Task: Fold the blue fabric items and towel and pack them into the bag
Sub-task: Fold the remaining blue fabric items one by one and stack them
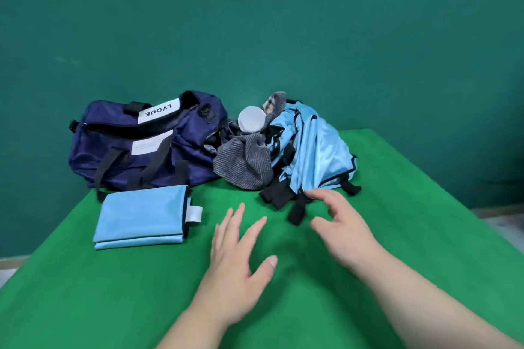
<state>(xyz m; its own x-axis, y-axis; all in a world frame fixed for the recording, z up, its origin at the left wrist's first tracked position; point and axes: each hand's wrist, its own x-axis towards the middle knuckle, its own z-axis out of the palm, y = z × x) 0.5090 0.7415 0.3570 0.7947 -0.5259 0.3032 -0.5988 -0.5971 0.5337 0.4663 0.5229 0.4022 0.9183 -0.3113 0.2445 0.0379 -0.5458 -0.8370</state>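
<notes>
The person's left hand [235, 252] is spread wide and flat, fingers straight, low over the green table [85, 292], and has hold of nothing. The right hand [343, 229] is also empty: its fingers are loosely bent and parted from the thumb, with the fingertips right at the black straps [297, 211] that trail from the crumpled blue fabric [314, 147]. Whether they touch a strap cannot be told. That crumpled light blue fabric is shiny, edged in black and lies in an unfolded heap at the far right of the table; how many pieces make it up cannot be told. One folded blue fabric [141, 215] lies flat at the left, a neat rectangle in layers with a small white tab on its right edge, just in front of the bag [119, 156]. There is one bag, dark navy with black handles and a white label, lying on its side at the back left. Between it and the blue heap sits one grey striped towel [243, 164], bunched up, with one white round cup [251, 122] resting on top of it.
</notes>
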